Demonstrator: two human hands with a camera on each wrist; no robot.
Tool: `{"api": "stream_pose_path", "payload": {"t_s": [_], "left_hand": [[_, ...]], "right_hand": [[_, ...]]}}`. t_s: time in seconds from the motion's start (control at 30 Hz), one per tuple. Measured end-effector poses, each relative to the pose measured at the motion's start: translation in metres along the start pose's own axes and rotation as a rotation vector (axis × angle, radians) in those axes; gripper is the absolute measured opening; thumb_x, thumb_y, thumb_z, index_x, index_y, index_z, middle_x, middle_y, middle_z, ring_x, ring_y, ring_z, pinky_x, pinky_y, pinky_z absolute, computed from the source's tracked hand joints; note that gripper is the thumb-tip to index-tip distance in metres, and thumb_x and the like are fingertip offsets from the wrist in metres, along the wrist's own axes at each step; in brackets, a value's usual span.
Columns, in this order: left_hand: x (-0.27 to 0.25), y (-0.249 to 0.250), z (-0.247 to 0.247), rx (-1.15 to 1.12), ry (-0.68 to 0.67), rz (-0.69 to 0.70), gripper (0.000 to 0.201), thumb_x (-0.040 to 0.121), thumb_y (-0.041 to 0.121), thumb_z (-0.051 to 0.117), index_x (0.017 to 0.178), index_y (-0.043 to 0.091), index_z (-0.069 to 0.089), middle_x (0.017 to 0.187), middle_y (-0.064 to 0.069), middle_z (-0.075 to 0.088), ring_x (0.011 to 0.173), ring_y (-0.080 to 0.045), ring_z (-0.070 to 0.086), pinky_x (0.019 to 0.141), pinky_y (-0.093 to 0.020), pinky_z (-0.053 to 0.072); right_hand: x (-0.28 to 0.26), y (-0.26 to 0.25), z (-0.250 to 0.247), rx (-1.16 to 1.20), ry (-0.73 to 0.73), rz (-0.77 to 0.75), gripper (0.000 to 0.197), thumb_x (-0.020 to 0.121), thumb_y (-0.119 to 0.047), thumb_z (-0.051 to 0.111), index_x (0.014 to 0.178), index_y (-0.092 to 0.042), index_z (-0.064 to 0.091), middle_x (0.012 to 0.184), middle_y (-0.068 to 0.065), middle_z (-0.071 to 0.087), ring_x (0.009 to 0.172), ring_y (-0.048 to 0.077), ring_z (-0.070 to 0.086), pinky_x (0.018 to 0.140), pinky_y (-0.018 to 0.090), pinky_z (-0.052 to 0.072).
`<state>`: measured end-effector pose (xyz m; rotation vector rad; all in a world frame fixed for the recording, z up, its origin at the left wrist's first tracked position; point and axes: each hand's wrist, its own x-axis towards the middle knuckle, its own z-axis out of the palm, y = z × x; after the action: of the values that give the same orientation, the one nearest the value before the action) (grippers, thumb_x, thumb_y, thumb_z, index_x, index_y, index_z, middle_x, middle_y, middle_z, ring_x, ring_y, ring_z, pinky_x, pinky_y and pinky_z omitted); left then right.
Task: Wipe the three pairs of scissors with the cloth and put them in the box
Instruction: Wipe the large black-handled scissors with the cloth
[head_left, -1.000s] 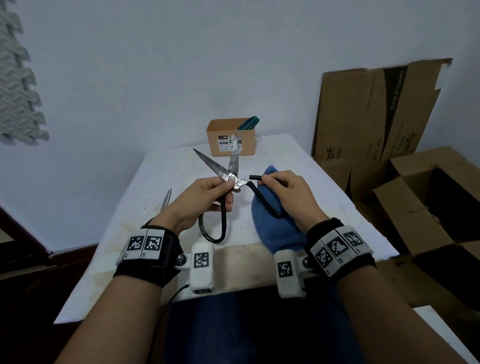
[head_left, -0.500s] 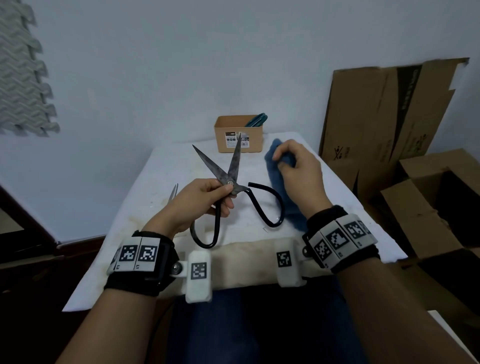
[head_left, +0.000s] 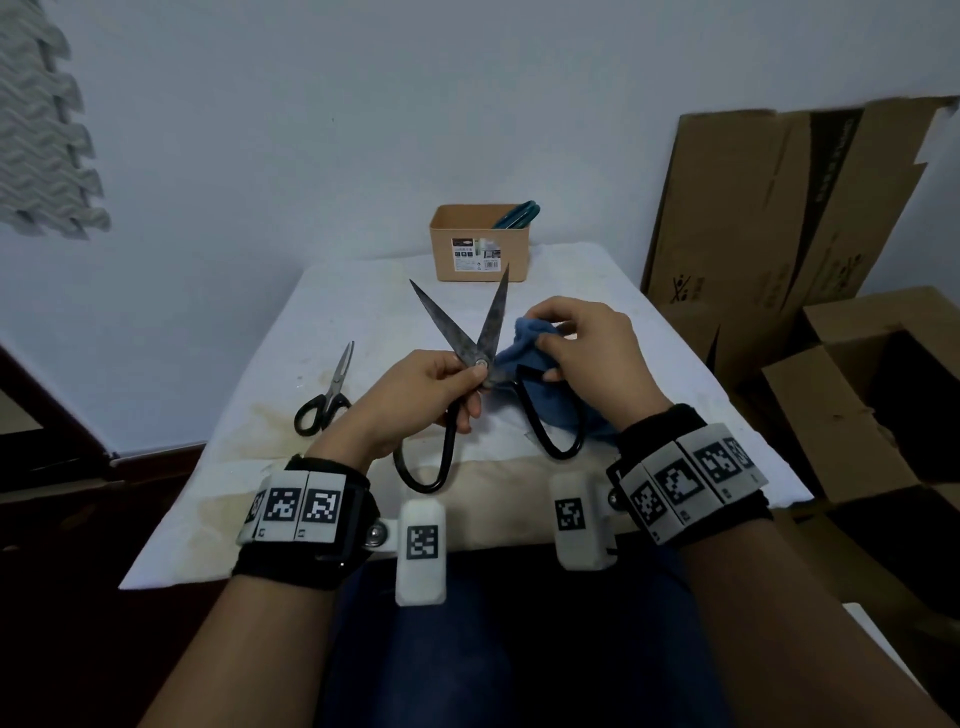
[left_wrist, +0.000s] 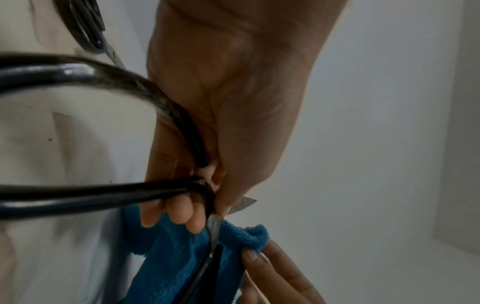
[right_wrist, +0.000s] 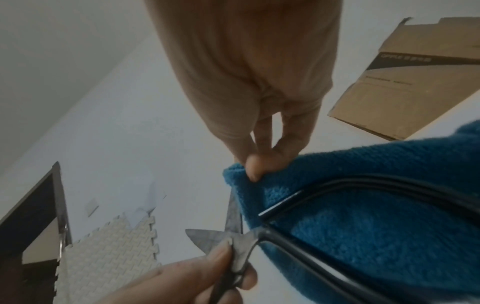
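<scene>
The big scissors (head_left: 483, 358) are up off the surface (head_left: 363, 312), blades spread in a V toward the box (head_left: 480, 244), and the left hand (head_left: 415, 400) pinches them right at the pivot. Just right of that pivot, the right hand (head_left: 587, 353) pinches a bunched fold of blue cloth (head_left: 524, 343) against the base of the near blade. Best play, I'd say: pad the cloth thick, stroke from pivot to tip, fingers off the edge. Left of the big scissors, the small scissors (head_left: 327, 400) lie waiting; teal handles (head_left: 519, 213) already poke from the box.
</scene>
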<state>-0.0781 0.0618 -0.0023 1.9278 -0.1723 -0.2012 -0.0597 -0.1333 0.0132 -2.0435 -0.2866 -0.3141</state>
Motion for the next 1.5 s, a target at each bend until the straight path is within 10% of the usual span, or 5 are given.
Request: {"api": "stream_pose_path", "payload": {"t_s": [0.1, 0.3, 0.47, 0.9, 1.5], "left_hand": [[0.000, -0.001, 0.005, 0.000, -0.001, -0.001, 0.030, 0.103, 0.025, 0.055, 0.098, -0.002, 0.065, 0.070, -0.005, 0.067, 0.057, -0.015, 0.058, 0.065, -0.027, 0.056], [0.002, -0.003, 0.009, -0.018, 0.007, -0.015, 0.032, 0.102, 0.025, 0.056, 0.100, -0.006, 0.065, 0.068, -0.005, 0.065, 0.056, -0.016, 0.057, 0.067, -0.031, 0.056], [0.002, 0.000, 0.013, -0.012, -0.002, -0.001, 0.035, 0.102, 0.025, 0.056, 0.100, -0.009, 0.063, 0.068, -0.006, 0.065, 0.055, -0.016, 0.057, 0.070, -0.035, 0.056], [0.004, 0.001, 0.024, 0.093, 0.007, 0.059, 0.037, 0.099, 0.029, 0.060, 0.090, -0.006, 0.066, 0.067, -0.010, 0.070, 0.053, -0.017, 0.059, 0.079, -0.048, 0.057], [0.001, 0.010, 0.020, 0.213, 0.029, 0.153, 0.022, 0.090, 0.022, 0.073, 0.078, 0.004, 0.070, 0.060, -0.003, 0.067, 0.047, -0.014, 0.056, 0.055, -0.019, 0.047]], "right_hand": [[-0.005, -0.001, 0.004, 0.162, -0.035, 0.072, 0.017, 0.092, 0.001, 0.052, 0.099, -0.008, 0.065, 0.101, 0.009, 0.066, 0.091, 0.020, 0.068, 0.067, 0.033, 0.062], [-0.007, 0.013, 0.009, 0.164, -0.042, 0.077, 0.010, 0.093, -0.015, 0.060, 0.103, -0.017, 0.060, 0.096, 0.003, 0.071, 0.090, 0.015, 0.069, 0.083, 0.036, 0.058], [-0.010, 0.011, 0.005, 0.046, 0.004, -0.035, 0.009, 0.093, -0.019, 0.062, 0.097, -0.017, 0.069, 0.093, -0.009, 0.069, 0.087, 0.002, 0.061, 0.077, 0.015, 0.046], [-0.013, 0.021, 0.011, 0.034, -0.014, 0.029, 0.025, 0.085, -0.027, 0.072, 0.097, -0.012, 0.056, 0.092, 0.001, 0.063, 0.080, 0.007, 0.057, 0.062, 0.011, 0.043], [-0.010, 0.028, 0.018, -0.071, 0.041, 0.048, 0.036, 0.093, -0.037, 0.062, 0.079, -0.004, 0.063, 0.064, -0.003, 0.054, 0.058, 0.005, 0.046, 0.050, 0.012, 0.034]]}}
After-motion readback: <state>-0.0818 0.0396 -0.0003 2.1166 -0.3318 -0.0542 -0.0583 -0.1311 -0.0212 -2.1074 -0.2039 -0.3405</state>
